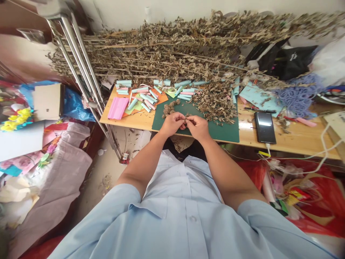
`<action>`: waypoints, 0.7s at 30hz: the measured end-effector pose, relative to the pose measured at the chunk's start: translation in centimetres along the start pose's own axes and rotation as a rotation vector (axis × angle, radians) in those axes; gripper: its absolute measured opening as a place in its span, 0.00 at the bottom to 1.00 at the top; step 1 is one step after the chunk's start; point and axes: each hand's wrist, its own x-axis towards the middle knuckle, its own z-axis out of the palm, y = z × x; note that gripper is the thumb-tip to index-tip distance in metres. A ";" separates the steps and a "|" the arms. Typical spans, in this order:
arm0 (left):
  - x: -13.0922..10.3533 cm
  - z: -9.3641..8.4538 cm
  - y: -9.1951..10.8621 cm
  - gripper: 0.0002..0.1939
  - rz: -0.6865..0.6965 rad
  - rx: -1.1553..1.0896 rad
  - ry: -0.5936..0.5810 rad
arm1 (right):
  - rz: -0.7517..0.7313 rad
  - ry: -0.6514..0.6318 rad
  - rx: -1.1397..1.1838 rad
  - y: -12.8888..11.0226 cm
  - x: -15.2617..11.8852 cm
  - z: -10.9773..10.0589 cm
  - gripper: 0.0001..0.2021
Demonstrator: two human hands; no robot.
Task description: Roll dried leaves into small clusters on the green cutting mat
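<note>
Over the front edge of a green cutting mat (226,131), my left hand (173,124) and my right hand (198,126) meet at the fingertips. Both are closed in a pinch on a small bit of dried leaf (185,118), mostly covered by the fingers. Just beyond my left hand sits a small heap of brownish dried clumps (170,108). A larger pile of loose dried leaves (217,102) spreads over the mat beyond and to the right of my right hand.
Long dried plant stalks (161,54) lie along the back. Blue and pink paper rolls (147,99) and pink paper (118,108) are at left. A phone (265,127) on a cable, blue yarn (299,91) and a pen (260,110) lie right. A metal tripod (81,61) stands left.
</note>
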 end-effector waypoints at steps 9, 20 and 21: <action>-0.2 -0.1 0.6 0.08 -0.003 -0.047 -0.036 | 0.133 0.015 0.146 0.0 0.3 -0.1 0.09; -0.3 0.0 1.0 0.12 -0.044 -0.042 -0.039 | 0.028 -0.042 0.077 0.6 0.1 0.0 0.11; -0.3 0.1 0.9 0.12 -0.043 -0.028 -0.032 | 0.024 -0.041 0.058 0.4 0.1 0.0 0.11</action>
